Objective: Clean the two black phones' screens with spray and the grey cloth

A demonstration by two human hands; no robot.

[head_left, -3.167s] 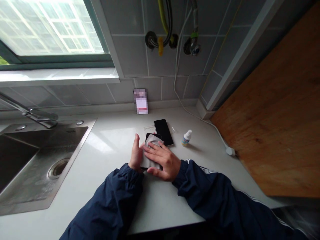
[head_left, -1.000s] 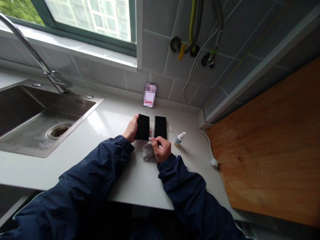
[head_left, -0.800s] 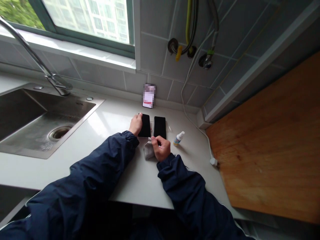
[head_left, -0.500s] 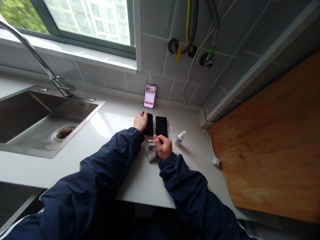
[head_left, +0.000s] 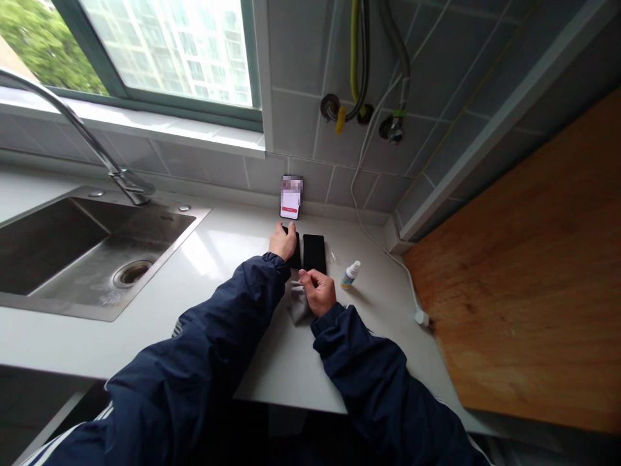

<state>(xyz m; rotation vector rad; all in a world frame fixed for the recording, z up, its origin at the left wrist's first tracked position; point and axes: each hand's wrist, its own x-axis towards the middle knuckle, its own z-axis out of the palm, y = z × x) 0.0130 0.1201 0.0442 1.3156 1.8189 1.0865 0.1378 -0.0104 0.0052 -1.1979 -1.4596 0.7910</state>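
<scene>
Two black phone-like slabs lie side by side on the counter: the left black phone [head_left: 294,256] and the right black phone [head_left: 314,252]. My left hand [head_left: 283,242] is closed over the left one, covering much of it, thumb and index finger at its upper end. At the lower edge of the right one, my right hand [head_left: 320,292] is closed in a pinch; whatever lies between its fingertips is hidden. Under and beside that hand is a small grey pouch-like cloth [head_left: 298,309], partly covered. A small spray bottle [head_left: 350,274] stands upright to its right.
A phone with a lit screen [head_left: 290,197] leans against the tiled wall. At left are a steel sink [head_left: 167,259] and a tall faucet [head_left: 92,139]. A white cable [head_left: 361,217] runs down to a plug [head_left: 421,318] beside a wooden board [head_left: 524,291].
My left hand has shifted right, from the left phone's side over more of its face. My right hand stays pinched near the right phone's lower edge. The camera view has tilted up slightly.
</scene>
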